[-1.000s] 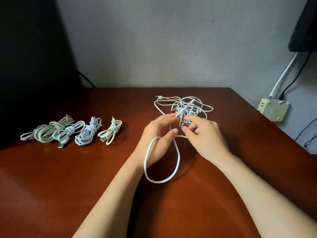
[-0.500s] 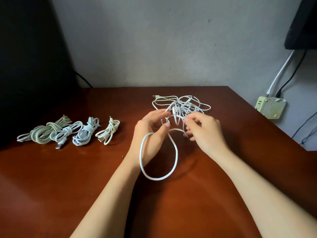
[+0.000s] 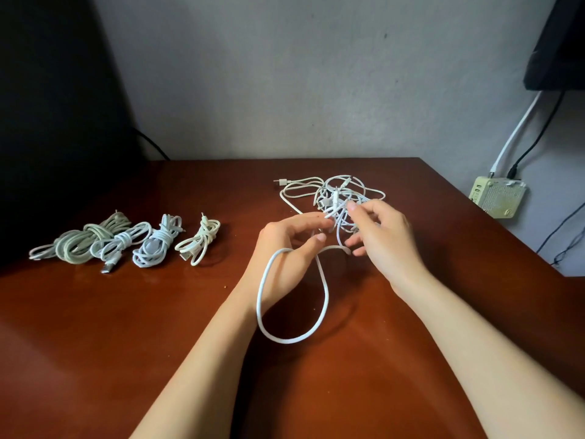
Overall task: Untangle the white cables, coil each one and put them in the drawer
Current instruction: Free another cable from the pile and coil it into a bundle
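A reddish-brown wooden table point(image 3: 126, 343) runs up against a plain grey wall point(image 3: 285, 74), with a large dark shape point(image 3: 47, 106) filling the upper left of the frame. At the right edge, a small cream box point(image 3: 497, 196) hangs on the wall beside the table, with a white lead point(image 3: 516, 134) and a black lead point(image 3: 538, 137) running up from it to a dark object point(image 3: 557, 42) in the upper right corner.

The tangle of white cables point(image 3: 335, 194) lies on the table just right of centre, towards the far edge, with a USB plug point(image 3: 280, 181) poking out of its left side. Both of the person's hands are at the near side of it. The left hand point(image 3: 285, 248) is curled, with its fingertips reaching into the knot. A white cable loop point(image 3: 324, 299) is slung over it and hangs towards the bottom of the frame in a long oval, the thumb pressing in on the strand. The right hand point(image 3: 383, 236) is raised beside it, and its thumb and forefinger pinch a strand at the near edge of the tangle. Its other fingers are spread loosely below, close to where the loop rises into the knot.

Well apart, in the left half of the frame, four coiled cables point(image 3: 158, 242) lie in a row on the table. The leftmost bundle point(image 3: 79, 245) is the bulkiest and greenish-white. The rightmost point(image 3: 199, 240) is the smallest.
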Demonstrator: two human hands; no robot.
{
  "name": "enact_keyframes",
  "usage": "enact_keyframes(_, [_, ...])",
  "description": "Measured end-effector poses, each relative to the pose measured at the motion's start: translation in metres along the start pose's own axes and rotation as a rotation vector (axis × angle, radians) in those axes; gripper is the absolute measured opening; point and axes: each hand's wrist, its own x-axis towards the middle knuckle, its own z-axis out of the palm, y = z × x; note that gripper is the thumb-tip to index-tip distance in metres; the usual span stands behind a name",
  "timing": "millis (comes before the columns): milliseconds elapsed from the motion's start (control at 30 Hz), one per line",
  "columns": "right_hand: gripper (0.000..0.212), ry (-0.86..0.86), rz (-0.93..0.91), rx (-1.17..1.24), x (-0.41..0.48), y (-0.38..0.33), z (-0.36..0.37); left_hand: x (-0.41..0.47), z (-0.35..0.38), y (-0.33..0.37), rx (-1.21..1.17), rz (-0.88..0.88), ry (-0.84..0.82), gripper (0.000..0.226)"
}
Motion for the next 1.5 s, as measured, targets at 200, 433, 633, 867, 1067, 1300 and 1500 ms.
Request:
enact_keyframes(200, [0.029,0.060,-0.086,-0.112,-0.001,0.001,0.001,0.000,-0.001,0.001,-0.078,-0.030,-0.024,0.024])
enact_keyframes(433, [0.035,0.064,-0.186,-0.224,-0.001,0.006,0.003,0.000,0.001,-0.002,0.027,0.028,-0.030,0.028])
enact_keyframes(633, [0.036,0.136,-0.179,-0.170,0.002,0.008,0.000,-0.001,0.000,0.000,0.008,0.012,-0.123,0.027])
enact_keyframes(867, [0.017,0.032,-0.188,-0.032,0.001,0.007,0.003,-0.001,0.003,0.000,-0.018,-0.075,-0.176,0.025])
enact_keyframes(1067, [0.021,-0.034,-0.445,-0.313,-0.004,0.011,0.003,-0.001,0.001,-0.001,-0.078,-0.070,-0.177,0.030])
enact_keyframes(1300, [0.018,-0.098,-0.499,-0.484,-0.005,0.007,0.002,0.002,0.000,-0.011,0.206,0.003,0.215,0.038])
enact_keyframes(1500, [0.019,-0.107,-0.434,-0.516,-0.007,0.005,0.002,0.001,0.000,-0.002,0.007,0.142,0.390,0.021])
